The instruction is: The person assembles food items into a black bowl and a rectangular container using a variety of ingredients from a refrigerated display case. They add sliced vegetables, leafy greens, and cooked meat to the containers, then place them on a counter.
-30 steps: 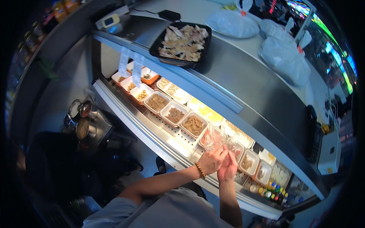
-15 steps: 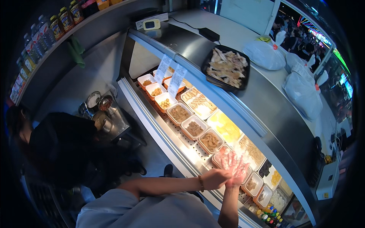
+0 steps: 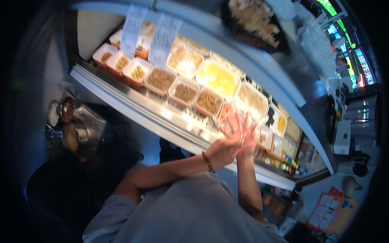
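A clear plastic glove covers my right hand, whose fingers are stretched out and spread. My left hand, bare and with a beaded bracelet at the wrist, is closed beside the right palm and wrist, seemingly on the glove's edge; its fingertips are partly hidden. Both hands hover over the front row of a lit display counter. Right by them are a tub of brown meat strips and a partly covered tub behind the glove. Farther back lies a tray of yellow sheets.
More food tubs line the counter. Two printed slips hang from its upper edge. A black tray of meat pieces rests on top. At left, a dark-clothed person is near metal pots. A white box-shaped device stands at right.
My view has swung right and blurred, bringing a red board at the lower right into sight. The hands stay together, the gloved fingers still spread.
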Demonstrator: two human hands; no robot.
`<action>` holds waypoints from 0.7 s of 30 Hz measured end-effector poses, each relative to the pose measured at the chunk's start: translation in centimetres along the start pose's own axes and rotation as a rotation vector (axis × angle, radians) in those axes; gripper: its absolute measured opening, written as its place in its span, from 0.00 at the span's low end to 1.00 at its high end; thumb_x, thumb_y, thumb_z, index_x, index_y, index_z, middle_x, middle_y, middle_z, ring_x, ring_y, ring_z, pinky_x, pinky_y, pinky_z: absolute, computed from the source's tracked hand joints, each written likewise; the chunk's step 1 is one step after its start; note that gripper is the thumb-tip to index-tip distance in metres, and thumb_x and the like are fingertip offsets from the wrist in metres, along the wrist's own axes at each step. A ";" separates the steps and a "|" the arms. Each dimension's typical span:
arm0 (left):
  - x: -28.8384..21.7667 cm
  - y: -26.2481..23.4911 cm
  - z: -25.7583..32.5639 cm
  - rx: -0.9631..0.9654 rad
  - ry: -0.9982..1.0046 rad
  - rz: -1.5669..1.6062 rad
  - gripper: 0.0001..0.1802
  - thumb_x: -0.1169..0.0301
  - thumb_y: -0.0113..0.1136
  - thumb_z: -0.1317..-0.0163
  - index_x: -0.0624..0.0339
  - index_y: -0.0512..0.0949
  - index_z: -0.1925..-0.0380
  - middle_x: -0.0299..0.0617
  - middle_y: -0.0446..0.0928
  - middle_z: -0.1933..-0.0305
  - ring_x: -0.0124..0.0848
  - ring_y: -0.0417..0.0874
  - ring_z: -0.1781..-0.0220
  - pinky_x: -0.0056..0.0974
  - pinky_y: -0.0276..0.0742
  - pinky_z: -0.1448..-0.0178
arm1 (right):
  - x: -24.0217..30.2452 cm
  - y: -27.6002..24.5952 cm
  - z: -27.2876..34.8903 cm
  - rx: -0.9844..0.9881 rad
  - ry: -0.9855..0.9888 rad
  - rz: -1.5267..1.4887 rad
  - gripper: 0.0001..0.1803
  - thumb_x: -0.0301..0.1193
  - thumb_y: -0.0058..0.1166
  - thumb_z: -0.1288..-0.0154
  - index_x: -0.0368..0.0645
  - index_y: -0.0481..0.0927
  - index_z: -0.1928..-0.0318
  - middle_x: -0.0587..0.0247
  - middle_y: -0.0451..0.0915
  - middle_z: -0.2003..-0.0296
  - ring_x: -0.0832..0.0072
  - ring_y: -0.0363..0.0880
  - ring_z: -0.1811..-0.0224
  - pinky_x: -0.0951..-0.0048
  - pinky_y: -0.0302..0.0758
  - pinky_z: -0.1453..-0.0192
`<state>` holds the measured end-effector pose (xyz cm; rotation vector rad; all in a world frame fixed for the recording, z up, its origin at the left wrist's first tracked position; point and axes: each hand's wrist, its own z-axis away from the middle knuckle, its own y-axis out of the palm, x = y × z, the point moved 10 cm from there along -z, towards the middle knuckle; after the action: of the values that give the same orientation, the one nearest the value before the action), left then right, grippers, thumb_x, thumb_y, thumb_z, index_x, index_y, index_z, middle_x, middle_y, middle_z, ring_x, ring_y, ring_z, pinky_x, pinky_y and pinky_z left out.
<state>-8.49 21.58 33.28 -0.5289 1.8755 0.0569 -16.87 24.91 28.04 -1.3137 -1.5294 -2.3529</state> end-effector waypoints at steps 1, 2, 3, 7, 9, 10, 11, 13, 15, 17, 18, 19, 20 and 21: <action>0.0 -0.3 -0.1 -0.001 -0.003 -0.019 0.04 0.74 0.59 0.42 0.58 0.73 0.71 0.49 0.75 0.76 0.48 0.80 0.72 0.45 0.77 0.69 | 0.1 0.0 0.2 -0.010 -0.025 -0.056 0.43 0.62 0.32 0.29 0.63 0.35 0.23 0.59 0.36 0.22 0.48 0.35 0.21 0.28 0.53 0.30; 0.1 0.0 0.2 0.024 -0.002 0.036 0.04 0.74 0.59 0.42 0.58 0.72 0.71 0.48 0.74 0.76 0.48 0.80 0.72 0.45 0.76 0.70 | 0.0 -0.7 0.6 -0.062 -0.027 0.008 0.44 0.64 0.32 0.30 0.63 0.33 0.23 0.58 0.35 0.22 0.46 0.35 0.21 0.28 0.52 0.30; 0.0 0.1 0.5 0.043 0.008 0.085 0.05 0.75 0.58 0.42 0.58 0.72 0.72 0.48 0.73 0.77 0.48 0.80 0.73 0.45 0.76 0.70 | 0.0 -1.1 1.0 -0.101 -0.031 0.074 0.46 0.65 0.33 0.31 0.64 0.32 0.23 0.57 0.34 0.22 0.45 0.35 0.21 0.27 0.52 0.30; -1.2 1.9 2.1 0.192 0.150 0.076 0.08 0.75 0.59 0.41 0.58 0.67 0.72 0.45 0.71 0.76 0.45 0.80 0.73 0.43 0.77 0.69 | -1.3 -1.7 -0.1 -0.242 0.034 -0.139 0.50 0.67 0.39 0.34 0.64 0.32 0.23 0.54 0.28 0.22 0.41 0.36 0.22 0.24 0.48 0.30; -1.5 2.1 2.9 0.201 0.137 0.018 0.06 0.74 0.58 0.40 0.59 0.70 0.67 0.43 0.74 0.71 0.42 0.81 0.69 0.41 0.78 0.68 | -0.8 -2.4 -0.1 -0.198 0.012 -0.130 0.48 0.65 0.39 0.32 0.58 0.37 0.23 0.51 0.32 0.23 0.43 0.39 0.22 0.27 0.47 0.28; -2.0 0.4 2.0 0.193 0.129 -0.019 0.05 0.73 0.58 0.39 0.59 0.71 0.65 0.43 0.75 0.69 0.42 0.81 0.68 0.41 0.78 0.67 | -0.4 -2.3 -0.8 -0.185 0.005 -0.104 0.48 0.65 0.39 0.32 0.56 0.39 0.23 0.50 0.35 0.23 0.44 0.41 0.23 0.28 0.48 0.27; -2.6 -1.4 1.2 0.184 0.120 -0.057 0.05 0.73 0.57 0.37 0.59 0.73 0.63 0.43 0.76 0.67 0.41 0.82 0.67 0.40 0.79 0.66 | 0.2 -2.1 -1.1 -0.170 -0.003 -0.078 0.48 0.65 0.38 0.32 0.53 0.40 0.23 0.48 0.38 0.24 0.45 0.43 0.23 0.30 0.49 0.27; -5.9 -11.3 -2.4 -0.067 0.030 0.098 0.10 0.69 0.57 0.34 0.60 0.73 0.55 0.45 0.78 0.62 0.39 0.84 0.64 0.38 0.81 0.62 | 1.8 -1.7 -1.4 -0.179 -0.022 0.022 0.45 0.63 0.37 0.30 0.44 0.52 0.26 0.44 0.53 0.28 0.50 0.53 0.25 0.41 0.58 0.27; -6.7 -20.6 -5.9 -0.359 0.063 0.316 0.21 0.62 0.65 0.37 0.66 0.72 0.52 0.44 0.80 0.64 0.33 0.85 0.61 0.34 0.82 0.64 | 3.4 -0.8 -0.6 -0.328 -0.030 0.166 0.43 0.61 0.38 0.28 0.39 0.55 0.29 0.44 0.61 0.33 0.51 0.60 0.29 0.45 0.61 0.28; -8.2 -25.8 -11.4 -0.366 -0.091 0.515 0.27 0.56 0.66 0.37 0.69 0.71 0.51 0.42 0.80 0.65 0.27 0.85 0.61 0.32 0.84 0.64 | 4.9 -2.1 1.0 -0.333 -0.067 0.237 0.41 0.60 0.38 0.28 0.37 0.59 0.31 0.45 0.65 0.36 0.53 0.64 0.32 0.46 0.62 0.29; -7.7 -25.2 -14.3 -0.285 -0.168 0.582 0.29 0.54 0.66 0.38 0.70 0.70 0.51 0.43 0.80 0.65 0.27 0.85 0.64 0.32 0.84 0.66 | 5.9 -3.0 2.5 -0.358 -0.096 0.248 0.40 0.59 0.39 0.28 0.37 0.60 0.32 0.45 0.66 0.37 0.54 0.65 0.33 0.48 0.64 0.30; -7.6 -24.9 -16.3 -0.224 -0.255 0.635 0.32 0.52 0.66 0.39 0.72 0.69 0.52 0.45 0.80 0.66 0.28 0.86 0.66 0.33 0.85 0.68 | 6.5 -3.3 3.2 -0.372 -0.100 0.256 0.39 0.58 0.39 0.27 0.37 0.61 0.32 0.45 0.67 0.37 0.54 0.66 0.34 0.50 0.66 0.32; -10.5 -30.4 -13.2 -0.351 -0.248 0.442 0.31 0.52 0.66 0.39 0.73 0.71 0.54 0.46 0.80 0.68 0.30 0.86 0.70 0.34 0.84 0.70 | 0.9 0.2 -1.3 -0.200 0.055 0.199 0.38 0.58 0.40 0.27 0.37 0.63 0.33 0.45 0.68 0.38 0.55 0.67 0.34 0.51 0.68 0.33; -10.6 -32.2 -12.2 -0.397 -0.252 0.336 0.31 0.52 0.66 0.40 0.74 0.72 0.57 0.48 0.81 0.71 0.31 0.86 0.74 0.35 0.84 0.72 | -1.7 0.9 -2.4 -0.209 0.118 0.185 0.36 0.56 0.41 0.27 0.37 0.66 0.35 0.46 0.71 0.40 0.56 0.69 0.36 0.53 0.68 0.34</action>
<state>-4.02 -7.33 54.25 -0.4433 1.6900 0.6986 -16.83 21.94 27.22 -1.2663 -1.1039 -2.4726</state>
